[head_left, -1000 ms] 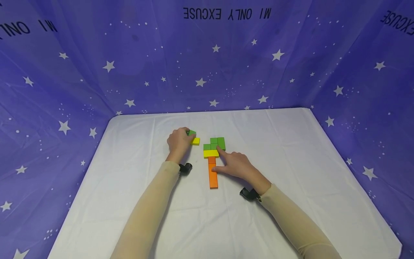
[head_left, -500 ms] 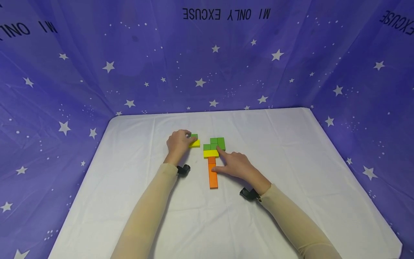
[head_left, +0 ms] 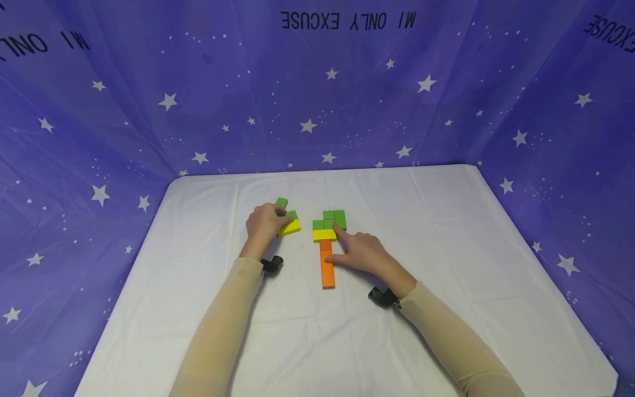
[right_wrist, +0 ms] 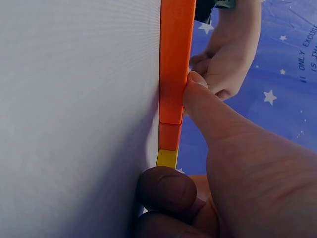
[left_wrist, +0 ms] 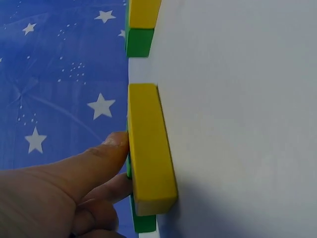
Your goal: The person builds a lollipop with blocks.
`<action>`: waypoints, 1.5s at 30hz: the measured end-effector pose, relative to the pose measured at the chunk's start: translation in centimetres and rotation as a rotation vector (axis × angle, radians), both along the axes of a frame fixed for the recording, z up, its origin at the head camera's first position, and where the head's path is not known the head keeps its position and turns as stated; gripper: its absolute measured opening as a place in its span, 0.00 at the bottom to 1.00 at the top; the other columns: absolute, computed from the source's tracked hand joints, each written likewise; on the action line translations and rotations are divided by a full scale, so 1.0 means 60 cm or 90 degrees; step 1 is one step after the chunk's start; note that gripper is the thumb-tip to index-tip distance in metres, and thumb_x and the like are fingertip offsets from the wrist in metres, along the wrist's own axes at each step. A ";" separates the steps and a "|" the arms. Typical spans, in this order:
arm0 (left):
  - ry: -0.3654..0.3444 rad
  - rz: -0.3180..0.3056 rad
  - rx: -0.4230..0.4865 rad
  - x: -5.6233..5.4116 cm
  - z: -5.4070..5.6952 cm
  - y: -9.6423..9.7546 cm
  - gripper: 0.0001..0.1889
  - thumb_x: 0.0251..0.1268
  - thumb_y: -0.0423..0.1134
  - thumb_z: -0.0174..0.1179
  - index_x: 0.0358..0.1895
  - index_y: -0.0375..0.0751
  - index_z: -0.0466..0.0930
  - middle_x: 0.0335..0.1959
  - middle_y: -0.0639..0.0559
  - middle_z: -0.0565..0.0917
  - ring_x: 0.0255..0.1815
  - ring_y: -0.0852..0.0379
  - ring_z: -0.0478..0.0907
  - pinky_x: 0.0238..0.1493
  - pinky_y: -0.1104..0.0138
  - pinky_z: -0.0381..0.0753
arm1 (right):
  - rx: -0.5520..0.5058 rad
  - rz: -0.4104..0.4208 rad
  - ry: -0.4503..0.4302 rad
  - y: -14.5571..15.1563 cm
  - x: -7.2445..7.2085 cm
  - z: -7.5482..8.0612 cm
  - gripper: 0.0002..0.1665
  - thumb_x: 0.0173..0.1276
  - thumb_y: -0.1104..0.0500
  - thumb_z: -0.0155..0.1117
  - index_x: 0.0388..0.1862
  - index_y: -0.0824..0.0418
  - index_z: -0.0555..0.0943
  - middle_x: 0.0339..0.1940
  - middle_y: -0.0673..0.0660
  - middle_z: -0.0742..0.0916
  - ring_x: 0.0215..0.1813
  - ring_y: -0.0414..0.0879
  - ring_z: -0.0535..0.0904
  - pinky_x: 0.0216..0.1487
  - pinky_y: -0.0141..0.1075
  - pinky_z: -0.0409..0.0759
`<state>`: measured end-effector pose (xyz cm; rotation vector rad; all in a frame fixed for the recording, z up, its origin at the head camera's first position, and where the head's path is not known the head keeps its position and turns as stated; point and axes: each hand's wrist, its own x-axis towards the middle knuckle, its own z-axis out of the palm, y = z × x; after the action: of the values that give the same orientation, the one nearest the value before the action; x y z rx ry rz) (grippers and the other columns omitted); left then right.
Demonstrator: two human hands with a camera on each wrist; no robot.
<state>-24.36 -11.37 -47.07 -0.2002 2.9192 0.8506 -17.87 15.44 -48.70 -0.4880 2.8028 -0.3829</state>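
Evidently to turn or shift it, the left hand (head_left: 264,225) pinches a green block (head_left: 292,214) with a slanted yellow bar (head_left: 289,227) against it, at ten o'clock from the yellow strip (head_left: 324,235). Reaching in from four o'clock, the right hand (head_left: 366,252), thumb and forefinger spread, touches the green pieces (head_left: 339,216) and the orange bar (head_left: 327,274), probably steadying them. Beneath spreads a white, lightly creased tabletop (head_left: 297,331); starry purple drapes (head_left: 367,105) with inverted lettering (head_left: 348,20) hang from ten through two o'clock.

Upside-down "ONLY EXCUSE" stands on the purple curtain (head_left: 349,105).
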 end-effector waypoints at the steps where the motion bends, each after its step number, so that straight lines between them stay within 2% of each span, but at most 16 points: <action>1: -0.003 -0.001 -0.002 0.002 0.001 -0.003 0.22 0.65 0.55 0.74 0.57 0.47 0.91 0.57 0.43 0.90 0.49 0.43 0.85 0.43 0.58 0.75 | -0.001 -0.001 0.000 0.000 0.000 0.000 0.63 0.64 0.20 0.66 0.88 0.50 0.59 0.17 0.48 0.66 0.22 0.45 0.60 0.26 0.37 0.56; 6: -0.007 -0.006 -0.005 0.007 0.002 -0.017 0.21 0.65 0.54 0.73 0.55 0.46 0.91 0.56 0.43 0.90 0.49 0.44 0.85 0.43 0.58 0.76 | -0.004 0.001 0.003 0.001 0.001 0.002 0.63 0.64 0.21 0.66 0.88 0.51 0.59 0.17 0.49 0.66 0.22 0.45 0.61 0.26 0.37 0.57; 15: 0.020 -0.020 0.005 0.010 -0.004 -0.032 0.24 0.69 0.56 0.69 0.61 0.46 0.89 0.62 0.40 0.87 0.54 0.39 0.86 0.48 0.53 0.80 | 0.002 0.003 0.001 0.002 -0.002 0.001 0.64 0.64 0.21 0.65 0.88 0.51 0.58 0.18 0.50 0.70 0.24 0.46 0.65 0.27 0.37 0.61; 18: 0.026 -0.031 0.007 0.011 -0.006 -0.040 0.25 0.68 0.57 0.70 0.62 0.47 0.88 0.63 0.39 0.87 0.52 0.40 0.87 0.44 0.55 0.80 | 0.003 0.004 0.000 0.002 -0.003 0.000 0.63 0.64 0.21 0.65 0.88 0.51 0.58 0.18 0.50 0.71 0.24 0.46 0.66 0.27 0.37 0.62; 20: 0.027 -0.037 0.010 0.011 -0.007 -0.046 0.25 0.67 0.57 0.70 0.62 0.48 0.88 0.63 0.40 0.87 0.47 0.42 0.86 0.40 0.57 0.79 | 0.003 0.004 -0.002 0.002 -0.003 0.000 0.63 0.64 0.21 0.65 0.88 0.51 0.58 0.18 0.50 0.71 0.24 0.46 0.66 0.27 0.37 0.62; 25: 0.023 -0.057 0.031 0.012 -0.007 -0.059 0.23 0.66 0.56 0.71 0.60 0.50 0.89 0.53 0.43 0.91 0.35 0.49 0.78 0.31 0.62 0.71 | 0.010 0.003 0.002 0.002 -0.004 0.000 0.64 0.64 0.20 0.65 0.88 0.50 0.58 0.17 0.49 0.69 0.23 0.46 0.64 0.26 0.37 0.61; 29: 0.023 -0.067 0.036 0.011 -0.010 -0.064 0.23 0.65 0.55 0.72 0.59 0.51 0.90 0.46 0.45 0.92 0.37 0.49 0.78 0.33 0.62 0.71 | 0.012 0.002 0.001 0.001 -0.004 0.000 0.64 0.63 0.20 0.65 0.88 0.50 0.58 0.17 0.49 0.68 0.23 0.46 0.63 0.27 0.37 0.59; 32: 0.031 -0.064 0.036 0.011 -0.014 -0.065 0.22 0.64 0.55 0.72 0.58 0.52 0.91 0.49 0.45 0.92 0.39 0.49 0.79 0.34 0.63 0.72 | 0.010 0.004 -0.001 0.001 -0.004 -0.001 0.63 0.64 0.20 0.65 0.88 0.50 0.58 0.18 0.49 0.69 0.24 0.46 0.64 0.27 0.37 0.60; 35: 0.039 -0.054 0.045 0.009 -0.015 -0.064 0.22 0.64 0.55 0.73 0.58 0.51 0.91 0.43 0.45 0.92 0.32 0.52 0.76 0.30 0.63 0.70 | 0.008 0.005 -0.003 0.001 -0.003 -0.002 0.63 0.64 0.20 0.65 0.88 0.50 0.58 0.18 0.50 0.70 0.24 0.46 0.66 0.27 0.37 0.62; 37: 0.049 -0.045 0.056 0.009 -0.012 -0.060 0.21 0.65 0.54 0.73 0.58 0.50 0.91 0.35 0.47 0.89 0.27 0.54 0.72 0.27 0.63 0.67 | 0.006 0.003 -0.005 0.001 -0.003 -0.002 0.63 0.64 0.20 0.65 0.88 0.50 0.58 0.18 0.50 0.70 0.24 0.46 0.66 0.27 0.37 0.62; 39: 0.060 -0.036 0.073 0.010 -0.006 -0.053 0.21 0.65 0.53 0.73 0.58 0.50 0.91 0.27 0.50 0.82 0.23 0.56 0.67 0.24 0.64 0.65 | 0.006 0.001 -0.007 0.001 -0.003 -0.001 0.63 0.64 0.20 0.65 0.88 0.50 0.58 0.18 0.50 0.69 0.24 0.46 0.65 0.27 0.37 0.61; 41: 0.078 -0.031 0.092 0.013 0.001 -0.042 0.21 0.66 0.52 0.73 0.59 0.50 0.91 0.24 0.52 0.77 0.22 0.57 0.66 0.23 0.66 0.64 | 0.007 -0.001 -0.008 0.000 -0.003 -0.001 0.64 0.64 0.20 0.65 0.88 0.50 0.58 0.18 0.49 0.68 0.24 0.46 0.64 0.27 0.37 0.60; 45: 0.120 -0.025 0.157 0.023 0.011 -0.017 0.20 0.66 0.51 0.74 0.59 0.50 0.90 0.23 0.54 0.74 0.20 0.58 0.64 0.22 0.68 0.61 | 0.012 0.000 -0.006 0.000 -0.003 -0.001 0.63 0.64 0.20 0.64 0.88 0.49 0.58 0.18 0.50 0.70 0.24 0.46 0.66 0.27 0.37 0.62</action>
<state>-22.99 -12.37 -46.43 -0.0451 2.9351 1.2760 -18.04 15.43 -48.77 -0.4801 2.7944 -0.3568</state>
